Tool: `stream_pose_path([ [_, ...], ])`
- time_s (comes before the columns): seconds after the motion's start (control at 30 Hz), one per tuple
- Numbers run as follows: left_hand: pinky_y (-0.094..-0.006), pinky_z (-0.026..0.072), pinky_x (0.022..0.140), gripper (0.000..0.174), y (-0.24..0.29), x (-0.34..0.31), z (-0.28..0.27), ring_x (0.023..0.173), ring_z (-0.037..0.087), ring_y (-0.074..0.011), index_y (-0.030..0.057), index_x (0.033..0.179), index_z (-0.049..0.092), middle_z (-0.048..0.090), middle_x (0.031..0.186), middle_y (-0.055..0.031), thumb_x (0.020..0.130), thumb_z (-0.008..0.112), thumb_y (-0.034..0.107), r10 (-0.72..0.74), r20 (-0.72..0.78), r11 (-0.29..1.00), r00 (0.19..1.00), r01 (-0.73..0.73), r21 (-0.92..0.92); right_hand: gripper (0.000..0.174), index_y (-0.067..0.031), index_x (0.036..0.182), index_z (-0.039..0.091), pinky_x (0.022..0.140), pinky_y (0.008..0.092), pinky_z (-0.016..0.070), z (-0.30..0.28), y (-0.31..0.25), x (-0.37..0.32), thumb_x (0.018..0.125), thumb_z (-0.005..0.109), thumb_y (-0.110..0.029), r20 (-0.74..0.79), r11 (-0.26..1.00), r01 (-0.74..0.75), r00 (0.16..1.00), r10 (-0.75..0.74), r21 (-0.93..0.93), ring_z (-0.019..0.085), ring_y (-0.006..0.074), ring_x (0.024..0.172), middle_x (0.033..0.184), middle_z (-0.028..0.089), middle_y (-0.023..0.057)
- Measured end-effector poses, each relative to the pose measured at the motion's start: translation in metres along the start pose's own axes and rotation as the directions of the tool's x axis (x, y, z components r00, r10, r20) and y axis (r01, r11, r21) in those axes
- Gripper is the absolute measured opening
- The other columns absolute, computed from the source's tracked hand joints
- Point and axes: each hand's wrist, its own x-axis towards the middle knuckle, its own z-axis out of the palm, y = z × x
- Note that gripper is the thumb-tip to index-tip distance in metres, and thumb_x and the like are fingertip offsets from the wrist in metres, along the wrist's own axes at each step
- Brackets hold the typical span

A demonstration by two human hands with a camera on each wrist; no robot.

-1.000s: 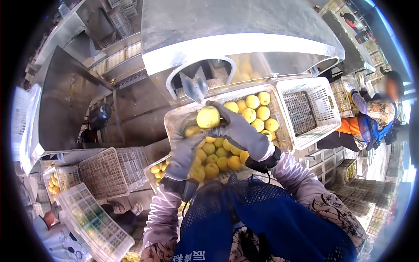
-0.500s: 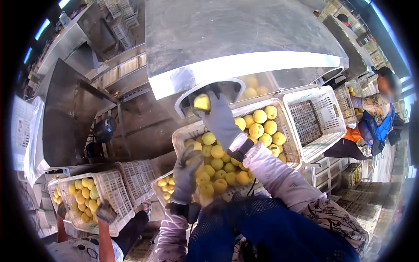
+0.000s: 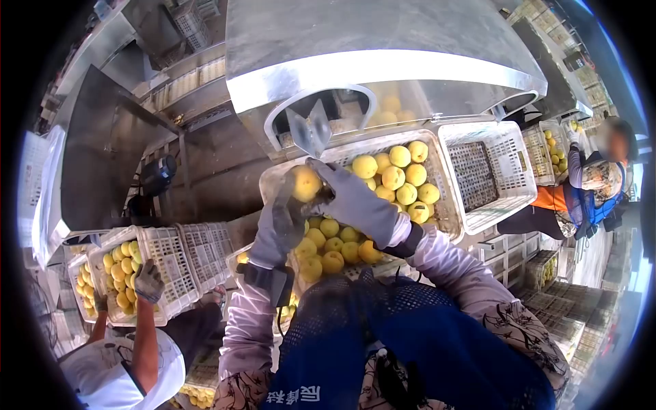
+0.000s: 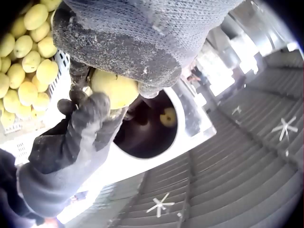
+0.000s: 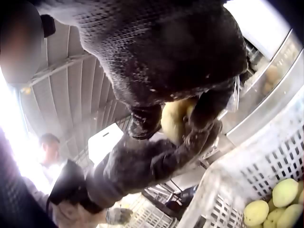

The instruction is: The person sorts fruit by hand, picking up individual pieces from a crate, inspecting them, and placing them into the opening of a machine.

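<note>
Both gloved hands hold one yellow peach (image 3: 307,183) between them, above a crate (image 3: 451,222) of yellow peaches (image 3: 393,178). My left hand (image 3: 275,225) curls its fingers round the near left side of the peach. From the right, my right hand (image 3: 359,201) grips it with thumb and fingers. The left wrist view shows the peach (image 4: 114,90) pinched by dark-coated glove fingers, with a round machine opening behind it. Glove fingers cover much of the fruit (image 5: 175,121) in the right wrist view.
A metal machine (image 3: 383,34) with a rounded opening stands just beyond the crate. To the right is a white crate (image 3: 509,184) with no fruit showing. At left, a person (image 3: 123,369) handles a peach-filled crate (image 3: 160,249). Another person (image 3: 601,178) works at far right.
Half a second ago my right hand held a peach at the machine opening while my left hand was apart. Now both hands are together on a peach over the crate.
</note>
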Motion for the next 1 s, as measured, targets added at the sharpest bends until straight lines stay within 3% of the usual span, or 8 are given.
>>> stream_pose_path([
  [0.1,-0.0315,0.0554,0.095,0.043,-0.002,0.011,-0.001,0.113,0.066,-0.0202,0.0025,0.145,0.051,0.064,0.132,-0.0103,0.105,0.058,0.017,-0.216,0.000,0.943,0.976,0.209,-0.259,0.090,-0.0068,0.155,0.043,0.100,0.0417,0.0511,0.005,0.006,-0.001,0.082,0.088,-0.032,-0.096,0.998,-0.064,0.993,0.065,0.012,0.063,0.0362,0.122,0.140,0.058,0.0234],
  [0.23,-0.0324,0.0564,0.094,0.064,0.034,0.008,0.023,0.112,0.064,-0.0183,-0.0004,0.146,0.048,0.060,0.129,-0.0105,0.085,0.067,-0.007,-0.118,0.072,0.993,0.990,0.117,0.015,0.085,-0.0048,0.151,0.049,0.100,0.0416,0.0520,-0.015,-0.013,-0.007,0.079,0.089,-0.026,-0.053,0.997,-0.068,0.996,0.071,0.047,0.063,0.0363,0.121,0.138,0.061,0.0227],
  [0.43,-0.0357,0.0563,0.099,0.070,0.038,0.012,0.014,0.113,0.065,-0.0231,0.0036,0.148,0.047,0.056,0.137,-0.0125,0.083,0.066,-0.010,-0.053,0.087,0.974,0.995,0.071,-0.217,0.088,-0.0084,0.151,0.047,0.100,0.0479,0.0514,-0.005,0.010,0.021,0.078,0.088,-0.034,-0.318,0.999,-0.004,0.948,0.019,0.046,0.061,0.0410,0.121,0.137,0.058,0.0219],
  [0.53,-0.0356,0.0550,0.103,0.069,0.003,-0.007,-0.015,0.118,0.064,-0.0240,0.0075,0.150,0.048,0.057,0.139,-0.0102,0.086,0.066,-0.012,-0.154,0.031,0.969,0.988,0.157,-0.189,0.083,-0.0004,0.137,0.055,0.086,0.0499,0.0563,0.007,0.042,0.057,0.076,0.090,-0.044,-0.473,0.895,-0.099,0.871,-0.133,-0.436,0.067,0.0439,0.100,0.122,0.063,0.0231],
  [0.77,-0.0360,0.0550,0.102,0.057,-0.037,-0.066,-0.036,0.113,0.066,-0.0202,0.0049,0.147,0.051,0.066,0.129,-0.0105,0.093,0.063,-0.008,-0.447,-0.046,0.888,0.893,0.437,-0.143,0.081,0.0001,0.132,0.052,0.085,0.0510,0.0563,0.035,0.036,0.087,0.073,0.091,-0.040,-0.667,0.924,-0.285,0.744,0.046,-0.255,0.066,0.0452,0.102,0.120,0.061,0.0246],
  [0.9,-0.0368,0.0565,0.101,0.058,-0.038,-0.070,-0.025,0.113,0.066,-0.0216,0.0048,0.148,0.050,0.065,0.129,-0.0113,0.093,0.063,-0.010,-0.529,-0.042,0.837,0.848,0.513,-0.190,0.085,0.0021,0.131,0.051,0.085,0.0504,0.0567,0.028,0.036,0.113,0.071,0.092,-0.042,-0.632,0.883,-0.388,0.761,0.144,-0.266,0.066,0.0450,0.102,0.120,0.061,0.0246],
  [0.97,-0.0365,0.0563,0.101,0.056,-0.061,-0.069,-0.026,0.114,0.066,-0.0213,0.0021,0.146,0.050,0.064,0.127,-0.0109,0.093,0.065,-0.006,-0.528,-0.020,0.840,0.849,0.518,-0.159,0.083,0.0038,0.129,0.052,0.083,0.0498,0.0564,0.024,0.038,0.129,0.072,0.093,-0.041,-0.730,0.925,-0.229,0.680,-0.071,-0.303,0.067,0.0423,0.103,0.117,0.061,0.0242],
  [1.0,-0.0352,0.0558,0.100,0.057,-0.066,-0.063,-0.018,0.113,0.065,-0.0205,0.0009,0.146,0.049,0.063,0.128,-0.0110,0.093,0.068,-0.003,-0.560,-0.004,0.822,0.829,0.555,-0.127,0.082,0.0052,0.128,0.051,0.083,0.0494,0.0558,0.012,0.040,0.134,0.073,0.092,-0.039,-0.624,0.974,-0.191,0.778,0.075,-0.120,0.067,0.0410,0.104,0.115,0.062,0.0248],
])
